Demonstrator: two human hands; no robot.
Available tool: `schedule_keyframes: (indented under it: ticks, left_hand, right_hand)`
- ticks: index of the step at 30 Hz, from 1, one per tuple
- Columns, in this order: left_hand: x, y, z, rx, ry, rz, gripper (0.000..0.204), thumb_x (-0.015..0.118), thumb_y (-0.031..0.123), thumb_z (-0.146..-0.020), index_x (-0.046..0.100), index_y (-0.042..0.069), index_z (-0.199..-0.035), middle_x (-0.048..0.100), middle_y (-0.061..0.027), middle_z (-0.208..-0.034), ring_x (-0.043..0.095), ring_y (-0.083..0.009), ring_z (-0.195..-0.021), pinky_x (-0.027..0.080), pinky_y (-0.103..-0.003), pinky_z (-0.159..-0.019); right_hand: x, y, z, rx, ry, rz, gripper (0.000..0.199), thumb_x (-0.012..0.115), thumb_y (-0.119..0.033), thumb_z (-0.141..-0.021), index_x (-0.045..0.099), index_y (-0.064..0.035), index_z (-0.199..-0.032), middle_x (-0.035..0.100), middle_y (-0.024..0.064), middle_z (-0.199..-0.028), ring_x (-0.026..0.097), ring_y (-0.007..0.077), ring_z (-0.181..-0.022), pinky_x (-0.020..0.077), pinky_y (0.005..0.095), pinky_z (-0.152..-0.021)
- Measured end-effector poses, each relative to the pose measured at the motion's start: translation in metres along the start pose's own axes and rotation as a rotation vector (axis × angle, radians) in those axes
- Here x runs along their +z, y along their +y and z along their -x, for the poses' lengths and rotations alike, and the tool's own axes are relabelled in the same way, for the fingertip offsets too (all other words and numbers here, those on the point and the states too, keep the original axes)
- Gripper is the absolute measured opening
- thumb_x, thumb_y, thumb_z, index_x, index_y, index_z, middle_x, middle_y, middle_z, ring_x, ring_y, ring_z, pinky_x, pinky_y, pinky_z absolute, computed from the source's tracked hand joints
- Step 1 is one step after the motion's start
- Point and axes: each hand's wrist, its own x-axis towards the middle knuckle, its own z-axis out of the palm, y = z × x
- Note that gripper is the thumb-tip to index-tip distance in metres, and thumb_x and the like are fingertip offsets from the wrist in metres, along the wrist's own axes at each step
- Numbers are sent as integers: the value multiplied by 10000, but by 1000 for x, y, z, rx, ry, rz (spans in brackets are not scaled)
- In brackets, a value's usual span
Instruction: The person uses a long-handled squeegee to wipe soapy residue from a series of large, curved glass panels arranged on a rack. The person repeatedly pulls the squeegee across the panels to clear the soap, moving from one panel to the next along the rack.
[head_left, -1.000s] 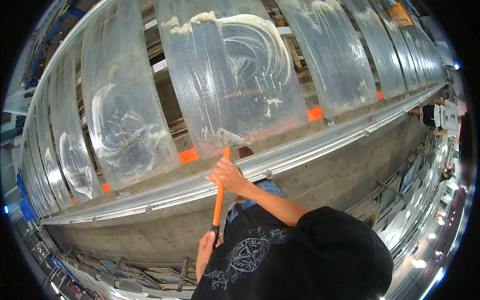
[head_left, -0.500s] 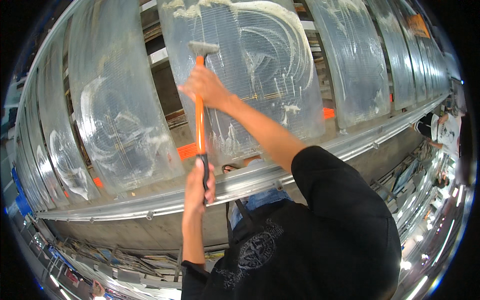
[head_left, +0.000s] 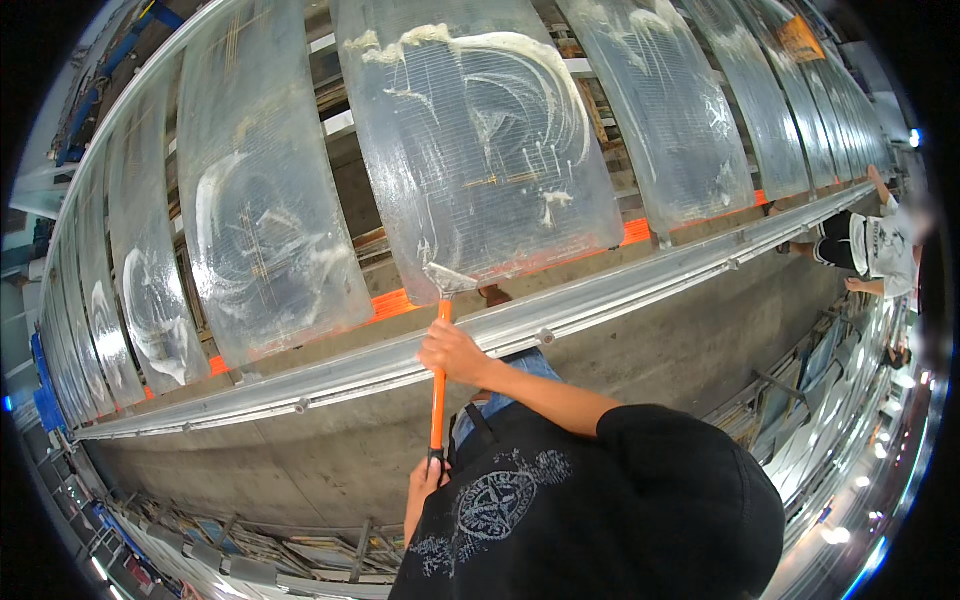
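A long-handled scraper (head_left: 438, 400) with an orange shaft and a wide metal head (head_left: 450, 279) is in both my hands. My right hand (head_left: 458, 355) is closed around the shaft a little below the head. Lower down, near my body, my left hand (head_left: 427, 485) grips the black end of the handle, partly hidden by my shirt. The head rests at the near edge of a translucent, finely lined panel (head_left: 520, 225). Whitish foamy residue (head_left: 500, 45) curves over its far part, and white smears mark its middle.
Similar panels stand to the left (head_left: 265, 230) and right (head_left: 665, 120), with gaps between them. A metal rail (head_left: 600, 315) runs along their near side, with orange strips (head_left: 390, 303) behind it. At far right another person (head_left: 880, 250) stands by the rail. An orange-brown sheet (head_left: 800, 40) lies on a far panel.
The scraper has been drawn back toward me, its head moving from the panel's far middle to its near edge. Both hands came nearer my body with it.
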Motion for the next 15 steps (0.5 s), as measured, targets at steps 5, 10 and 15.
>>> schedule_keyframes:
  ticks: [5, 10, 15]
  left_hand:
    - [25, 62, -34, -18, 19, 124, 428, 454, 450, -1098, 555, 61, -951, 499, -10, -624, 393, -75, -428, 326, -244, -408]
    - [62, 222, -119, -114, 126, 210, 518, 460, 587, -1054, 560, 104, -892, 479, 19, -591, 398, -82, -409, 301, -258, -370]
    - [47, 352, -237, 70, 0, 138, 512, 481, 563, -1055, 583, 63, -1012, 479, 41, -639, 399, -53, -432, 310, -236, -360]
  right_hand:
    - [-24, 48, -65, -99, 55, 121, 199, 672, -151, -889, 639, -108, -697, 548, 35, -715, 555, 237, -801, 482, 405, -867]
    - [-32, 161, -206, -192, 233, -29, 296, 710, -155, -890, 557, -104, -642, 526, 67, -684, 527, 275, -745, 455, 426, -733]
    - [-82, 297, -318, -245, 372, 96, 214, 686, -180, -892, 640, -75, -712, 573, 88, -705, 566, 320, -784, 462, 443, -754]
